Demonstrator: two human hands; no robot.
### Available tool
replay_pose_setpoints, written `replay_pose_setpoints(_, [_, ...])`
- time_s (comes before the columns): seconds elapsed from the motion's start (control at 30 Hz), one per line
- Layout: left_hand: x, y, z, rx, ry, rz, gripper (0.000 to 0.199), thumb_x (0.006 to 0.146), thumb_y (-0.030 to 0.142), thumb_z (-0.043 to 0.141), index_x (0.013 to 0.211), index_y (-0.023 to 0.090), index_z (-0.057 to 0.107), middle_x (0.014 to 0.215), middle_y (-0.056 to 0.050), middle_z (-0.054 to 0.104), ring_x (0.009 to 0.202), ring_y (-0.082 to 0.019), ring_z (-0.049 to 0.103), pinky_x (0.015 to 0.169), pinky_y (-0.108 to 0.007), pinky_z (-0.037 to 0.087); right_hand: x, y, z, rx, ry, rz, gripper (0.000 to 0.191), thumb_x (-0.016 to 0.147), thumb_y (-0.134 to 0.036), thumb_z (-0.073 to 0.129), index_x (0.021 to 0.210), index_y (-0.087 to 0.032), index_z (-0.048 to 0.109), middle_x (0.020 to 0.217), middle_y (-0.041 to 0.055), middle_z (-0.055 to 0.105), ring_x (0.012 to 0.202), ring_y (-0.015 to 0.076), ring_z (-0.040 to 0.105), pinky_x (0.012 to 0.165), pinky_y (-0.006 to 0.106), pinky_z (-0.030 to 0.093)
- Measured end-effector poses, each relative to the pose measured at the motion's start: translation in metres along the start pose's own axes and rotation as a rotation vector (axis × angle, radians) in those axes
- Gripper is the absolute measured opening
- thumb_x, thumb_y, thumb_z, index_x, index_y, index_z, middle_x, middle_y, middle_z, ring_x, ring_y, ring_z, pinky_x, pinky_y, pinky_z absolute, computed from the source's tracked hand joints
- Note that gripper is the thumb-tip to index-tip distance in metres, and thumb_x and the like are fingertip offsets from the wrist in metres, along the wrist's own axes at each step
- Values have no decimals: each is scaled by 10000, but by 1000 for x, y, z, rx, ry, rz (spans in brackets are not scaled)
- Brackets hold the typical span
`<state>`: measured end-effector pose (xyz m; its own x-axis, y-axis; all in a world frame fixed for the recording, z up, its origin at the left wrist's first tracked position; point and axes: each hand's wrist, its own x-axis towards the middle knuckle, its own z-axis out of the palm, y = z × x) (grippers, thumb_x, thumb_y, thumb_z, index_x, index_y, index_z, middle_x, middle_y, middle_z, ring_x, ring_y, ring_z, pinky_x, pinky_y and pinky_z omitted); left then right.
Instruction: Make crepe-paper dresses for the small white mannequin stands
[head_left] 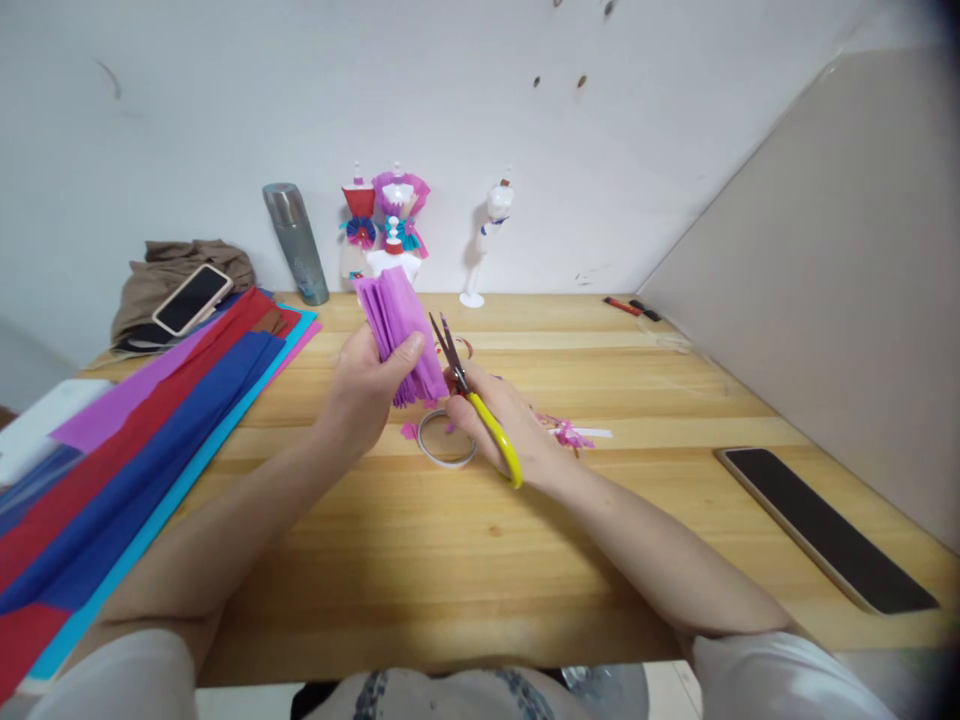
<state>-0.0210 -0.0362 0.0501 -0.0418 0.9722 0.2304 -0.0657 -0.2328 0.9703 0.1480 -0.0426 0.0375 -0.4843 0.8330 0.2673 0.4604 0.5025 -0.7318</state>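
Observation:
In my left hand [367,375] is a folded stack of purple crepe paper [401,320], pinched under the thumb and held up above the table. Its lower edge looks fringed. My right hand [499,410] grips a pair of scissors [491,430] with yellow handles, the dark blades parted and pointing up beside the paper's right edge. The blades appear apart from the paper. Below the hands, a roll of tape [446,462] lies flat on the table, with small pink paper scraps [409,431] near it.
Long coloured paper sheets [172,430] cover the left side, near a phone [193,299] on brown cloth [180,262]. A flask [296,245], small decorated dress-form figures [394,215] and a white stand [472,298] line the wall. A larger dark-screened device [825,530] lies right, paper shreds [570,434] mid-table.

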Motion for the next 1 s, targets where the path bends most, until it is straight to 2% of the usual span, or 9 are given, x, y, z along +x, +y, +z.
replay_pose_setpoints(0.23, [-1,-9,5,-70,-47,-16,296,803,347,676,1002,132,635,920,-83,738,854,-230,709,778,-357,575,-1,1,7,21,-10,-29,255,961,-450,422,887,-217,496,774,39,613,704,207,594,674,326,433])
replay_pose_setpoints(0.4, [-2,-10,7,-64,-46,-47,325,790,346,668,1037,139,627,936,-84,753,835,-221,719,745,-334,586,0,2,9,29,1,-16,229,956,-423,431,890,-216,502,702,15,580,646,195,557,643,321,408])
replay_pose_setpoints(0.77, [-2,-9,9,-64,-39,-48,281,775,354,666,972,156,634,889,-65,756,869,-240,727,719,-323,588,1,5,11,13,2,-8,242,952,-434,428,895,-210,499,737,32,610,663,203,586,638,326,406])
replay_pose_setpoints(1.0, [-1,-9,9,-90,-49,-76,317,771,363,673,1001,152,616,1003,-93,759,926,-250,727,748,-327,587,0,5,13,-4,17,14,245,950,-447,430,858,-224,477,696,20,603,619,194,574,614,313,391])
